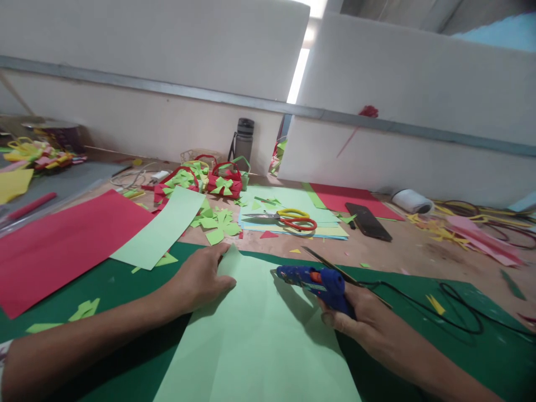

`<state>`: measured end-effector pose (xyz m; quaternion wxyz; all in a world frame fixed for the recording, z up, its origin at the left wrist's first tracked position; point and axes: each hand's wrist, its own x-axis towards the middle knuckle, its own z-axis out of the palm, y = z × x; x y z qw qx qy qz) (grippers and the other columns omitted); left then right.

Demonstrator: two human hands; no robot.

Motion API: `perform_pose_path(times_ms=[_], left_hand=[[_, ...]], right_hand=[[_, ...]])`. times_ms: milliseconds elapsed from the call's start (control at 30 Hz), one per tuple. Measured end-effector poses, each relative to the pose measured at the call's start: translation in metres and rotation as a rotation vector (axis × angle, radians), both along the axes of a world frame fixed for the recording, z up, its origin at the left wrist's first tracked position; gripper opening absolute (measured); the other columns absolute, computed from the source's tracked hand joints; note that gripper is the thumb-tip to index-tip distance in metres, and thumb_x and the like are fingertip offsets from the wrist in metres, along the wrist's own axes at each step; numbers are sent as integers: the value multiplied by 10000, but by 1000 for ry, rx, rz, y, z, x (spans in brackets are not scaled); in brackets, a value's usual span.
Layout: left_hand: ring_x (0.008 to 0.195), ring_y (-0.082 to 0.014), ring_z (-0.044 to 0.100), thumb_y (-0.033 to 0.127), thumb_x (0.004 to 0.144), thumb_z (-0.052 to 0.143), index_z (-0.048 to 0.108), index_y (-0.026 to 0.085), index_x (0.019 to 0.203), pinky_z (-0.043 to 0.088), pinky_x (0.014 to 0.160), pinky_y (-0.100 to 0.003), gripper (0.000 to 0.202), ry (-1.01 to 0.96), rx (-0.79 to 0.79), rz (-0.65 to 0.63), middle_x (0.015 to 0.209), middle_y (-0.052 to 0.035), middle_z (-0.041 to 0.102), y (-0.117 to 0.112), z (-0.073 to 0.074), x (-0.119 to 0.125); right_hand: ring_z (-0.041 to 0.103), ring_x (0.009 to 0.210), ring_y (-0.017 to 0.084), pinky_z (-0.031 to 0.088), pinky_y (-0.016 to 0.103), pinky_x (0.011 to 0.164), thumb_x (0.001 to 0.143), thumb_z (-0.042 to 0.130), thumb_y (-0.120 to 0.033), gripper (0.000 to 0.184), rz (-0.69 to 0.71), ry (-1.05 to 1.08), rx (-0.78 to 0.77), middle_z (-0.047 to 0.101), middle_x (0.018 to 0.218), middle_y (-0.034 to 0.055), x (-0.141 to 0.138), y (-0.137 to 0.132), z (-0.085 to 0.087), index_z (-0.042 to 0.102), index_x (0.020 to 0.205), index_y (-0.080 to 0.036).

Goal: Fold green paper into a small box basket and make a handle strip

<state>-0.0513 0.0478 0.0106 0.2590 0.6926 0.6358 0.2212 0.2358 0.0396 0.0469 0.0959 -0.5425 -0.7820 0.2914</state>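
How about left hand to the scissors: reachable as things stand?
Probably yes. The scissors lie uncovered on the paper stack, ahead and to the right of the left hand, with nothing upright between. It would likely have to leave the light green sheet first.

Pale green is displayed by the sheet (259, 329) at the left fingers (225, 283); red-marked blue, by the glue gun (324, 283) in the right fingers (337, 322).

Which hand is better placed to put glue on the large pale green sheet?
Likely the right hand: it grips the glue gun, pointing across the sheet. The left hand, without a tool, touches the sheet's edge.
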Motion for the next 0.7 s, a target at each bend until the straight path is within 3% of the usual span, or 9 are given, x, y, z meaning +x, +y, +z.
perform_pose_path(times_ms=[700], left_hand=[[834, -237, 617, 248, 650, 579, 578, 166, 1015, 442, 701, -278, 374, 17, 7, 2, 921, -72, 661, -1, 1, 1]], right_hand=[[543, 771, 198, 409, 295, 673, 823, 495, -287, 125, 3, 3, -2, 627, 865, 7, -2, -2, 3, 583, 872, -215]])
